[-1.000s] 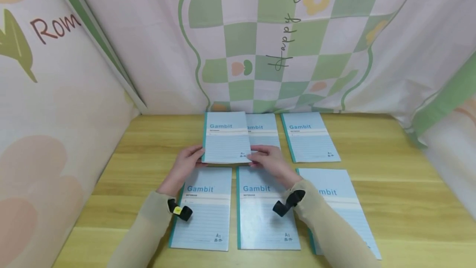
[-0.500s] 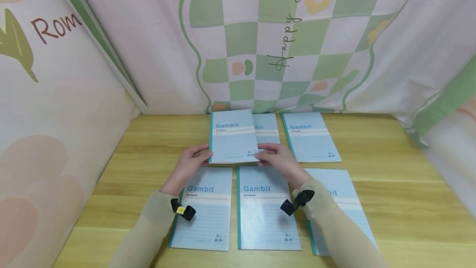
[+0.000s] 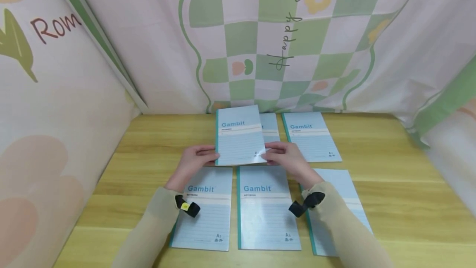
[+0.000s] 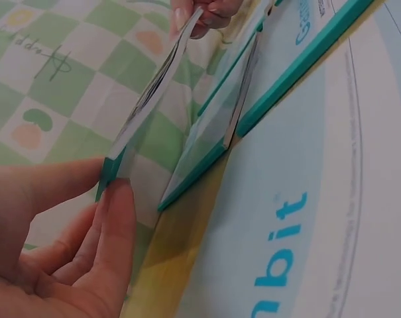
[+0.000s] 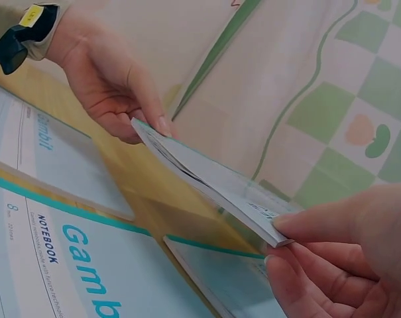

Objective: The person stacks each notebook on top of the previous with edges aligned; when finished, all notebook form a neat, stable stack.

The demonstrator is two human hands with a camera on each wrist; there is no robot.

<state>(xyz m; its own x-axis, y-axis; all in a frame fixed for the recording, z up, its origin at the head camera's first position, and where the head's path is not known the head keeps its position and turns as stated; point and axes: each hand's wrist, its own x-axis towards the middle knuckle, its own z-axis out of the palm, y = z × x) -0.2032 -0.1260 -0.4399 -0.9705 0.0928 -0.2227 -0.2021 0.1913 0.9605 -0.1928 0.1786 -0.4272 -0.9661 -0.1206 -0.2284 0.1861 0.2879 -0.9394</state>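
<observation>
A light-blue Gambit notebook [image 3: 239, 139] with a teal spine is held off the table, its far edge tilted up. My left hand [image 3: 193, 162] pinches the near end of its spine side between thumb and fingers. At the opposite near corner, my right hand [image 3: 288, 158] pinches it the same way. The right wrist view shows the held notebook's [image 5: 207, 182] pages slightly parted along one edge. Behind it, a matching notebook [image 3: 270, 125] lies flat, mostly covered from the head view. Another notebook [image 3: 312, 137] lies to its right.
Nearer the body, a row of the same notebooks lies flat under the forearms: left [image 3: 204, 218], middle [image 3: 267, 218] and right [image 3: 346, 197], the last partly covered by the right sleeve. A patterned curtain [image 3: 241, 40] hangs behind the wooden table [image 3: 401, 185].
Both hands have moved to the right with the held notebook, which covers more of the one behind it. Its far edge has risen and turned slightly.
</observation>
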